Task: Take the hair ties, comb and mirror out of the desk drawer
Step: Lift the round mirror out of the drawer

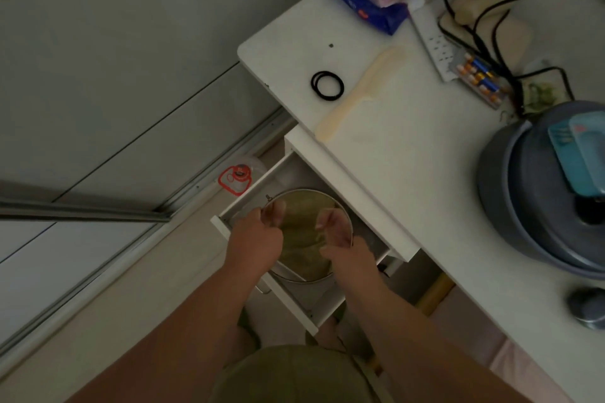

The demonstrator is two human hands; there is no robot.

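1. Gripping the round mirror (pixel 302 232) at its rim, both hands reach into the open drawer (pixel 252 186) at the 6 o'clock part of the view.
2. Left hand (pixel 253 239) holds the mirror's 9 o'clock edge, fingers (pixel 278 206) curled over the rim and closed on it.
3. Right hand (pixel 348 255) holds the 3 o'clock edge, fingers closed on the rim; their reflection shows in the glass.
4. Whether the mirror rests on the drawer floor or is lifted off it, I cannot tell; it sits tilted within the drawer's outline, its lower rim over the drawer front.
5. Black hair ties (pixel 327 85) lie on the white desk (pixel 409 173) at 12 o'clock from the drawer, stacked as overlapping rings.
6. Pale comb (pixel 357 95) lies just beside the ties at their 3 o'clock, not touching them, handle toward the desk edge above the drawer.
7. Toward 2 o'clock on the desk sit a power strip (pixel 432 39) with black cables, a pack of batteries (pixel 478 78) and a grey basin (pixel 540 193).
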